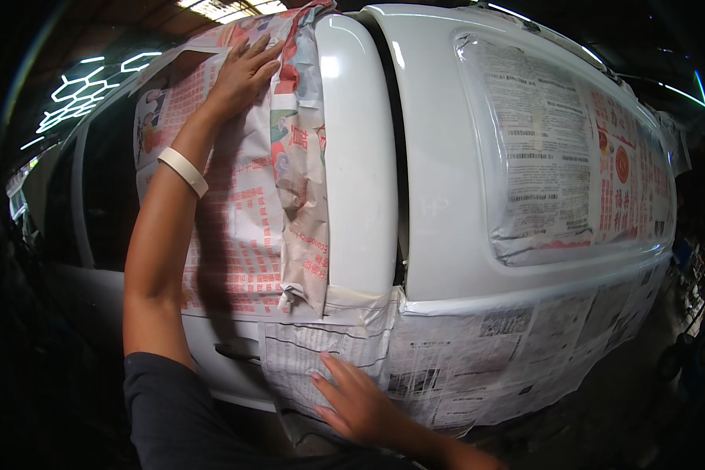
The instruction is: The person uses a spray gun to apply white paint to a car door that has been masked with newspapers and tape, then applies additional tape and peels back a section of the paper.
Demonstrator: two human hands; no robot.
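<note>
A white vehicle body is partly masked with newspaper. My left hand, a pale band on its forearm, reaches up and lies flat on the red-printed newspaper sheet over the window area. Its fingers are stretched out near the sheet's upper edge. Along that sheet's right side runs a crumpled, folded newspaper strip, bordering a bare white pillar. Lower down, my right hand is open with fingers apart, in front of a black-printed newspaper piece. Whether its fingertips touch the paper I cannot tell.
Right of a dark gap, a white panel has its window covered by newspaper under shiny film. More newspaper hangs along the lower body. A dark window is at left. Hexagonal lights shine behind.
</note>
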